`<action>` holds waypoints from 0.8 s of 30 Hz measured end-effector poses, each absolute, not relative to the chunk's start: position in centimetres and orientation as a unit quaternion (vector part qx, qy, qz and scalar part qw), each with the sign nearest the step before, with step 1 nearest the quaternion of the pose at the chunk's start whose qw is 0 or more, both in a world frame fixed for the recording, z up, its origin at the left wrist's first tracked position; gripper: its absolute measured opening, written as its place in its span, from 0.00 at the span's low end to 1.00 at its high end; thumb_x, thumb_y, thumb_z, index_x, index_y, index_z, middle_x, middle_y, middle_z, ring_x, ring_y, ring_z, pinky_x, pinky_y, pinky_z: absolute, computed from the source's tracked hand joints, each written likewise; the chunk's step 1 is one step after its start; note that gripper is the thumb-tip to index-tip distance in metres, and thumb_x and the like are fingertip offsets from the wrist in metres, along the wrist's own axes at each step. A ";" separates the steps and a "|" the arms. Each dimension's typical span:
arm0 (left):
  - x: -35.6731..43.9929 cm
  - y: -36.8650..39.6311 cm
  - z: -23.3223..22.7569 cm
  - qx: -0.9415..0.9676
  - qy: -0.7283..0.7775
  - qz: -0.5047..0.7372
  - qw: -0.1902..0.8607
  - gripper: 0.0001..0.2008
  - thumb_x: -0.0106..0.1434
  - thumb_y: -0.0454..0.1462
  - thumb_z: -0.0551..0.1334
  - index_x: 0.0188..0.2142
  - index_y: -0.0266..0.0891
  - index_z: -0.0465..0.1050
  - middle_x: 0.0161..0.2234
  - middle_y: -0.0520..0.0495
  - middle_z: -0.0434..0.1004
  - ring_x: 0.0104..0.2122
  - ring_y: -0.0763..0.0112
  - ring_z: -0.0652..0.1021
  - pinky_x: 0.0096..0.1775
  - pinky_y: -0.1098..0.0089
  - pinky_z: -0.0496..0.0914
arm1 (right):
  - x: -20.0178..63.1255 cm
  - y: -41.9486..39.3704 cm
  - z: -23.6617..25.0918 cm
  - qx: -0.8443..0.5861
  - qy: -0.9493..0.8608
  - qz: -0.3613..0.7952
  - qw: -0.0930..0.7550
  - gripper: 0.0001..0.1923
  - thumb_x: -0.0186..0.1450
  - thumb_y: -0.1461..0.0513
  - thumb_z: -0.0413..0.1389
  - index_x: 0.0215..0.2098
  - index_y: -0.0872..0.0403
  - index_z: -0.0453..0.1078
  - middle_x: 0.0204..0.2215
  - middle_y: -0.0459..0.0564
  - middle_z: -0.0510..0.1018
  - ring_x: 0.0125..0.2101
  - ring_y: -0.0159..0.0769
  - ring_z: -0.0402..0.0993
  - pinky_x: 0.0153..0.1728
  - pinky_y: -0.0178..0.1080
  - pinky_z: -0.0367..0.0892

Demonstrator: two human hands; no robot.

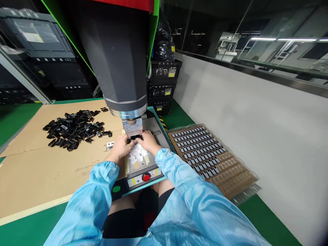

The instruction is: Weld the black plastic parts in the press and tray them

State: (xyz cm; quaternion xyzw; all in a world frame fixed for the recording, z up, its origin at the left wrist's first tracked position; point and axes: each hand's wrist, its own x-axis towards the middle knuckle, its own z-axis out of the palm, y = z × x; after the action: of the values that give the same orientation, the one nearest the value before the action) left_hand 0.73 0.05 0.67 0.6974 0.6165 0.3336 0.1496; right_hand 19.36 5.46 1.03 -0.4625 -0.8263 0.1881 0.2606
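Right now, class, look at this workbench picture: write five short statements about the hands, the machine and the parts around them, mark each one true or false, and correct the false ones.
1. Both hands, left hand and right hand, meet at the fixture under the machine head. True.
2. A pile of loose black parts lies to the left on cardboard. True.
3. The tray of small parts is completely full. False: its nearer rows are empty.
4. The round red button sits on the machine's front panel. True.
5. The person wears yellow sleeves. False: the sleeves are light blue.
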 end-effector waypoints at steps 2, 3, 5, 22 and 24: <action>0.8 0.6 1.1 0.674 0.594 0.382 0.218 0.21 0.64 0.52 0.67 0.46 0.40 0.82 0.44 0.38 0.83 0.46 0.49 0.80 0.53 0.53 0.72 | 18.9 5.9 1.1 -0.469 -0.806 0.224 0.282 0.08 0.70 0.60 0.63 0.46 0.55 0.79 0.44 0.55 0.83 0.47 0.45 0.77 0.54 0.44 0.70; 0.9 0.7 1.3 0.651 0.586 0.409 0.255 0.22 0.63 0.54 0.69 0.45 0.39 0.83 0.42 0.39 0.83 0.45 0.51 0.80 0.52 0.55 0.73 | 18.8 6.1 1.3 -0.474 -0.792 0.247 0.295 0.07 0.70 0.60 0.63 0.44 0.55 0.80 0.41 0.54 0.84 0.45 0.44 0.78 0.51 0.43 0.71; 1.3 0.1 1.6 0.592 0.581 0.462 0.315 0.25 0.59 0.56 0.73 0.43 0.38 0.83 0.38 0.41 0.83 0.42 0.53 0.81 0.49 0.57 0.75 | 18.9 6.0 1.5 -0.482 -0.758 0.298 0.324 0.06 0.69 0.61 0.63 0.41 0.54 0.80 0.36 0.51 0.83 0.39 0.42 0.79 0.46 0.41 0.73; 9.9 -18.9 -1.3 0.322 0.508 0.641 0.478 0.29 0.53 0.48 0.82 0.51 0.41 0.81 0.44 0.44 0.85 0.38 0.68 0.82 0.46 0.66 0.79 | 24.6 -12.9 -1.2 -0.358 -0.631 0.519 0.452 0.19 0.66 0.66 0.59 0.55 0.50 0.73 0.43 0.49 0.84 0.42 0.38 0.83 0.49 0.43 0.80; 10.2 -19.2 -1.2 0.316 0.503 0.644 0.482 0.29 0.52 0.48 0.83 0.50 0.41 0.81 0.44 0.44 0.86 0.38 0.68 0.83 0.46 0.66 0.80 | 24.9 -13.2 -1.2 -0.360 -0.638 0.509 0.451 0.20 0.66 0.66 0.59 0.56 0.49 0.73 0.43 0.49 0.84 0.42 0.38 0.83 0.49 0.42 0.80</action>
State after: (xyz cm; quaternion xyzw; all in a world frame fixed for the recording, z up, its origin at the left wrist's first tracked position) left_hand 10.18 -19.16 -1.23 0.3161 0.5027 0.6440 0.4823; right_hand 24.88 -13.24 -1.18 -0.3599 -0.6384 0.5092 0.4513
